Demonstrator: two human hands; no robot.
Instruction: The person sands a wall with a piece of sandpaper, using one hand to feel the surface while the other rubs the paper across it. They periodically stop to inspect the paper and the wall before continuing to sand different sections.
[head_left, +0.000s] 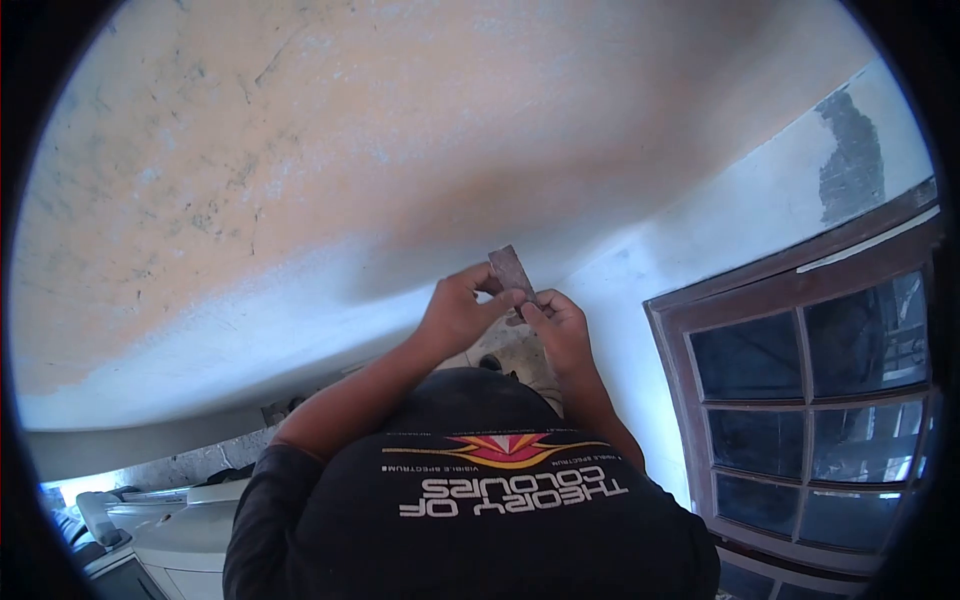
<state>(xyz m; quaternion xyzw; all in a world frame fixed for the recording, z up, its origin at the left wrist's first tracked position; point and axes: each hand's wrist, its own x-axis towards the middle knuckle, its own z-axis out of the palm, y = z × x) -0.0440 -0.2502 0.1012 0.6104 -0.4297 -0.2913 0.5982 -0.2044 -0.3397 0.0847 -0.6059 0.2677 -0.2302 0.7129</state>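
Observation:
A small brown, flat rectangular piece of what looks like folded sandpaper is held up in front of my chest, tilted with its top end to the left. My left hand is closed on its left side, thumb across the lower part. My right hand pinches the bottom end between thumb and fingers. The fingertips of both hands nearly meet there, and some fingers are hidden behind the piece. Just beyond the hands rises a wall with patchy peach and white paint.
At right, a brown-framed window with several dark panes is set in a white side wall, which bears a grey patch. A pale, vehicle-like object stands at lower left. A ledge runs along the wall's foot.

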